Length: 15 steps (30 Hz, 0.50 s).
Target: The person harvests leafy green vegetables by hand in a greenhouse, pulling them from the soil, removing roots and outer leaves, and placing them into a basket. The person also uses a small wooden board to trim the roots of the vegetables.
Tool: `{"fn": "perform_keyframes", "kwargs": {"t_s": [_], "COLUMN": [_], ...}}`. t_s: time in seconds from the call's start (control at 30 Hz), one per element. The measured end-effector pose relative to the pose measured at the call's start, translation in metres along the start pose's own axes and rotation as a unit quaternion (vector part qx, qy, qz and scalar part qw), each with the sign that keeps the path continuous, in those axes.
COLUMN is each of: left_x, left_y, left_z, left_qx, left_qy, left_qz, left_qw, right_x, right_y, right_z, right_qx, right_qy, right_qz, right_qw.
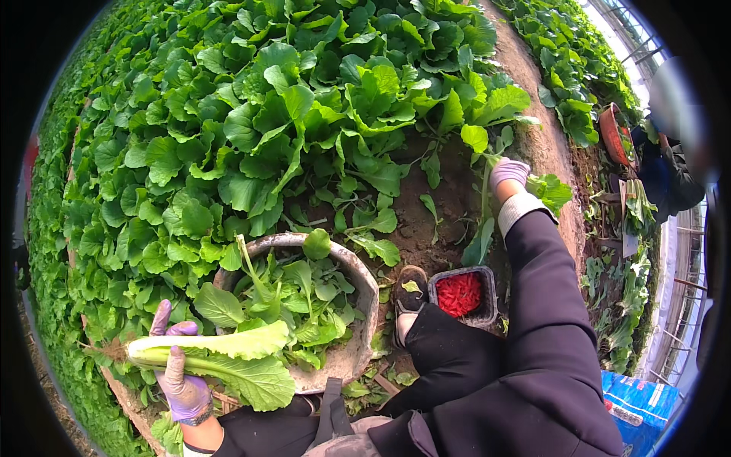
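My left hand (pixel 181 365), in a soiled purple glove, grips an uprooted leafy green plant (pixel 228 354) near its pale base. Its thin roots point left and its broad leaves point right, over a worn round basin (pixel 365 337) that holds loose leaves (pixel 302 291). At the far end of my outstretched arm, my right hand (pixel 510 174), gloved in light purple, is closed around the stem of a leafy plant (pixel 497 111) at the bed's edge. Leaves show on both sides of that hand, while its fingertips are partly hidden.
A small dark square tub (pixel 492 297) of red strips stands beside my shoe (pixel 410 291). Dense leafy greens (pixel 228 125) fill the bed ahead and left. On the right are a soil ridge (pixel 528 74), a red basin (pixel 614 140), a partly visible person (pixel 674 165) and a blue bag (pixel 639 405).
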State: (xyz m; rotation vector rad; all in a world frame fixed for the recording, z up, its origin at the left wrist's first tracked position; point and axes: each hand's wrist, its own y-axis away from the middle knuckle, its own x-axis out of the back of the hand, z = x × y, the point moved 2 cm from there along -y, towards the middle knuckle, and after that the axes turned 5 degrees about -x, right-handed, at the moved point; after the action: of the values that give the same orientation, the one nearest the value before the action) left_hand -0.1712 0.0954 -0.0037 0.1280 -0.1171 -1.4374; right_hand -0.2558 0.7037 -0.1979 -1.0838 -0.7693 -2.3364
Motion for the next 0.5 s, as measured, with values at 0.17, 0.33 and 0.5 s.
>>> {"fn": "perform_keyframes", "kwargs": {"t_s": [0.17,0.33,0.5], "left_x": [-0.01,-0.008,0.008], "left_y": [0.024,0.037,0.044], "left_z": [0.01,0.015,0.009], "left_qx": [-0.028,-0.082,-0.073], "left_qy": [0.031,0.018,0.052], "left_qz": [-0.053,-0.039,-0.022], "left_qw": [0.998,0.996,0.996], "right_x": [0.045,0.043,-0.032], "right_y": [0.05,0.091,0.123], "right_z": [0.109,0.229,0.282], "right_qx": [-0.005,-0.026,-0.137], "right_qy": [-0.043,-0.074,-0.241], "right_qz": [-0.003,-0.055,0.0], "right_qw": [0.999,0.995,0.961]}}
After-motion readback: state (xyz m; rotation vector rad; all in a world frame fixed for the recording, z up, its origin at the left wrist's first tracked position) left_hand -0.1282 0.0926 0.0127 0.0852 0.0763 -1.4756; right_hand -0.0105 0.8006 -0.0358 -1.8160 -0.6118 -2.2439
